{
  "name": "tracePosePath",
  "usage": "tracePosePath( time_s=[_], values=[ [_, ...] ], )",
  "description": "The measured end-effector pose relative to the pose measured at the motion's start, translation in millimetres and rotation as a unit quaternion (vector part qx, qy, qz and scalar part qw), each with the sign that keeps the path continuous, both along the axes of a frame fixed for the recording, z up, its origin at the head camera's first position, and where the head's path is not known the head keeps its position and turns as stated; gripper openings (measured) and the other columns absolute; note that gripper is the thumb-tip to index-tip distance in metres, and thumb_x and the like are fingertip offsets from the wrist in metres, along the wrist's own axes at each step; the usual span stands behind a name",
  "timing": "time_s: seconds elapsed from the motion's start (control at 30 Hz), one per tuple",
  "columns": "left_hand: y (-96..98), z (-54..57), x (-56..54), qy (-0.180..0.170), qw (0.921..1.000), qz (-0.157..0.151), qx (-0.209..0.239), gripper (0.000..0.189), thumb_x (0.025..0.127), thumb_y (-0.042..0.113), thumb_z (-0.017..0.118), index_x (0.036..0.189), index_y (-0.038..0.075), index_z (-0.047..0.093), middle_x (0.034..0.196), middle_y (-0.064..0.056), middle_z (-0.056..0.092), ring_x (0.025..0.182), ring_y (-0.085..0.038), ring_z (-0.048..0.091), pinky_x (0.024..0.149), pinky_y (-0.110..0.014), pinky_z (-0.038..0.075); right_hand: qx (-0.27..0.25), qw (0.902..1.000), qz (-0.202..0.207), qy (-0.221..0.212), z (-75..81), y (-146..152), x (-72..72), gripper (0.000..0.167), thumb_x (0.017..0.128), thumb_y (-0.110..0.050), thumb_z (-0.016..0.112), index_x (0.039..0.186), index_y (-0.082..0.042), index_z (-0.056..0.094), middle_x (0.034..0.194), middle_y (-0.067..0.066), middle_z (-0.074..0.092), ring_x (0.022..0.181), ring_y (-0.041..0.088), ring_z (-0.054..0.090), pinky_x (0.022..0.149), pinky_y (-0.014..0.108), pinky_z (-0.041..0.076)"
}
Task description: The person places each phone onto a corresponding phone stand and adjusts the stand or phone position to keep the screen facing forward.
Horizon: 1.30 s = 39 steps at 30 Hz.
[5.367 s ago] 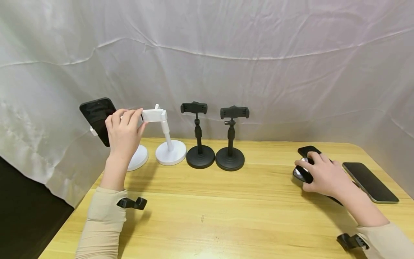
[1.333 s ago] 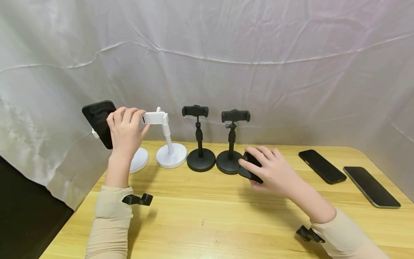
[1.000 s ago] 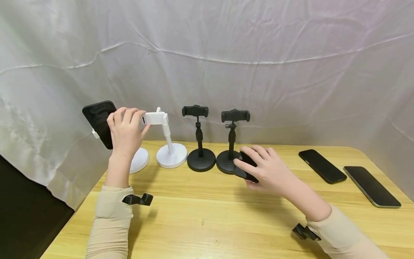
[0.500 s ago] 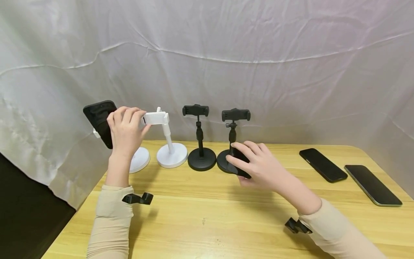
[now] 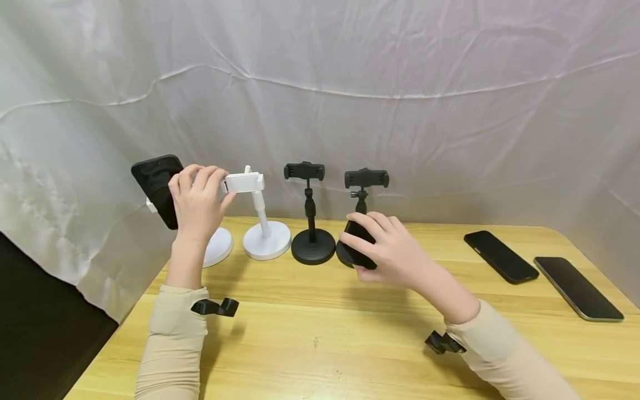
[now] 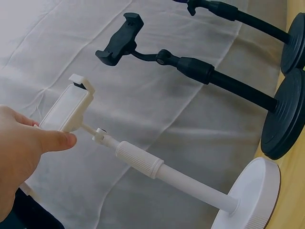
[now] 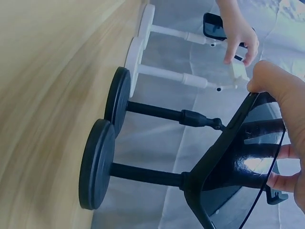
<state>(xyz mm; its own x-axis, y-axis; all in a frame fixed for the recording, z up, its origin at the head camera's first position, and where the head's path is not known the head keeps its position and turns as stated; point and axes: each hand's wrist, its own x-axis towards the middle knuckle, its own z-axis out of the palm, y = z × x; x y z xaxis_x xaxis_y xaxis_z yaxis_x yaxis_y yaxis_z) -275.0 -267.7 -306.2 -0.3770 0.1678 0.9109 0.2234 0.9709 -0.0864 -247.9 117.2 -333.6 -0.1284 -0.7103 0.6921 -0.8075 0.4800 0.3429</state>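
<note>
My left hand (image 5: 196,205) pinches the clamp of a white phone stand (image 5: 243,183); the left wrist view shows the thumb along the clamp's (image 6: 65,109) near end. Behind that hand, a black phone (image 5: 157,189) sits tilted in another white stand, whose round base (image 5: 218,247) partly shows. My right hand (image 5: 392,250) grips a black smartphone (image 5: 358,244) by its edges, above the table. This phone covers part of the right black phone stand (image 5: 366,178). In the right wrist view the held phone's (image 7: 238,157) glossy screen reflects the fingers.
Another black phone stand (image 5: 312,244) stands between the white one and the right black one. Two phones lie at the right, one black (image 5: 500,256) and one with a silvery edge (image 5: 577,289). A pale cloth (image 5: 320,111) hangs behind the wooden table (image 5: 280,344).
My right hand has lifted a phone from the right side and carried it left to the black stands, tilting it more upright. The left hand stays at the white clamp.
</note>
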Motion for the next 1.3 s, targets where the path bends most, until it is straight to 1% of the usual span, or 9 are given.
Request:
tracePosePath(
  time_s=[0.2,0.43,0.67,0.8,1.0,1.17,1.3],
  values=[
    [1.6,-0.5,-0.1,0.004,1.0000,-0.001,0.000,0.042,0.077,0.024,0.082,0.110,0.006,0.064,0.113,-0.013,0.064,0.116,-0.036,0.047,0.096,-0.057,0.029,-0.004,1.0000,-0.001,-0.006,1.7,-6,-1.9,0.058,0.066,-0.033,0.072,0.121,-0.019,0.064,0.133,0.016,0.056,0.110,0.035,0.054,0.070,0.046,0.048],
    [2.8,-1.2,-0.7,0.004,1.0000,0.000,0.000,0.041,0.078,0.024,0.082,0.110,0.005,0.064,0.113,-0.013,0.064,0.116,-0.036,0.047,0.096,-0.057,0.029,-0.007,0.9996,-0.005,-0.027,4.1,-15,-3.9,0.058,0.070,-0.034,0.072,0.126,-0.020,0.061,0.135,0.015,0.053,0.112,0.035,0.053,0.076,0.047,0.048],
    [3.7,-1.4,0.2,0.005,1.0000,-0.004,0.004,0.041,0.078,0.023,0.082,0.110,0.005,0.064,0.113,-0.013,0.064,0.116,-0.036,0.046,0.096,-0.057,0.029,-0.023,0.9984,0.011,-0.051,7.2,-27,-5.7,0.058,0.073,-0.030,0.071,0.128,-0.020,0.059,0.137,0.015,0.050,0.115,0.034,0.050,0.078,0.046,0.046],
    [4.4,-0.8,0.1,0.004,1.0000,-0.005,0.004,0.041,0.079,0.023,0.081,0.110,0.005,0.064,0.114,-0.014,0.064,0.116,-0.036,0.046,0.096,-0.057,0.029,-0.027,0.9977,0.017,-0.060,9.3,-33,-7.0,0.058,0.074,-0.031,0.072,0.129,-0.020,0.058,0.140,0.015,0.048,0.117,0.034,0.049,0.080,0.047,0.046],
    [5.2,-0.9,-0.2,0.005,0.9999,-0.007,0.009,0.040,0.079,0.023,0.081,0.110,0.005,0.064,0.114,-0.014,0.064,0.116,-0.036,0.046,0.096,-0.057,0.029,-0.035,0.9972,0.023,-0.062,12.3,-41,-8.3,0.058,0.076,-0.033,0.073,0.130,-0.019,0.058,0.140,0.016,0.048,0.114,0.032,0.050,0.079,0.046,0.046],
    [5.1,-0.6,-0.3,0.000,1.0000,-0.005,0.007,0.040,0.080,0.024,0.080,0.111,0.005,0.063,0.114,-0.014,0.063,0.116,-0.036,0.046,0.097,-0.057,0.028,-0.049,0.9964,0.026,-0.064,14.8,-49,-7.9,0.056,0.076,-0.031,0.072,0.129,-0.020,0.058,0.139,0.015,0.048,0.114,0.032,0.050,0.079,0.046,0.047],
    [3.7,-1.0,-0.2,-0.004,1.0000,0.000,0.000,0.041,0.080,0.025,0.080,0.112,0.005,0.063,0.115,-0.014,0.063,0.117,-0.036,0.046,0.097,-0.057,0.029,-0.059,0.9952,0.033,-0.071,17.1,-55,-7.5,0.055,0.076,-0.029,0.071,0.128,-0.019,0.057,0.139,0.015,0.048,0.116,0.033,0.050,0.083,0.047,0.047]
  ],
)
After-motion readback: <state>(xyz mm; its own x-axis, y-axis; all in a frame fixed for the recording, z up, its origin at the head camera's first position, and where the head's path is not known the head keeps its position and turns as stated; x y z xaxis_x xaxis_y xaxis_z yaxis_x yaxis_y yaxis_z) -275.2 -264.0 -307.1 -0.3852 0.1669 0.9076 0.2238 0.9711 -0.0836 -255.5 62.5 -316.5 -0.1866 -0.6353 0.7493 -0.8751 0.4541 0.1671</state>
